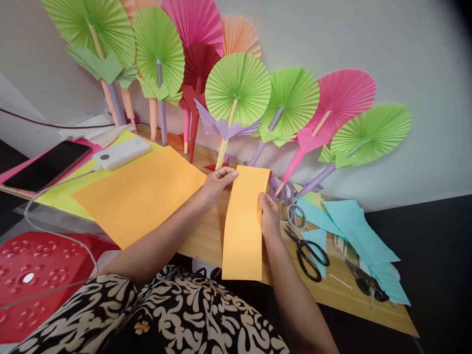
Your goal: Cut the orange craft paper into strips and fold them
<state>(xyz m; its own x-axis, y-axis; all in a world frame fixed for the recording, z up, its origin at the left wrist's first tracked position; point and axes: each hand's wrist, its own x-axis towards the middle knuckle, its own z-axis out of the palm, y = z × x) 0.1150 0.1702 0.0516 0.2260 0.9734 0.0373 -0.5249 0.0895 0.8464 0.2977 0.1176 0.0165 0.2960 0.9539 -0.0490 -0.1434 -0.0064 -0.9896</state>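
A long strip of orange paper (245, 221) is held up over the front of the wooden table. My left hand (218, 183) pinches its upper left corner between thumb and fingers. Along the strip's right edge, my right hand (270, 216) grips it with the thumb on the front face; the other fingers are partly hidden behind. The lower end of the strip hangs past the table's front edge. A larger sheet of orange paper (143, 196) lies flat to the left, partly under my left forearm.
Pleated paper fans (238, 88) lean against the wall in a row. Black-handled scissors (308, 253), tape rolls (295, 215) and turquoise paper scraps (354, 226) lie at right. A phone (47, 164) and a white power bank (121, 152) rest at left, above a red stool (44, 275).
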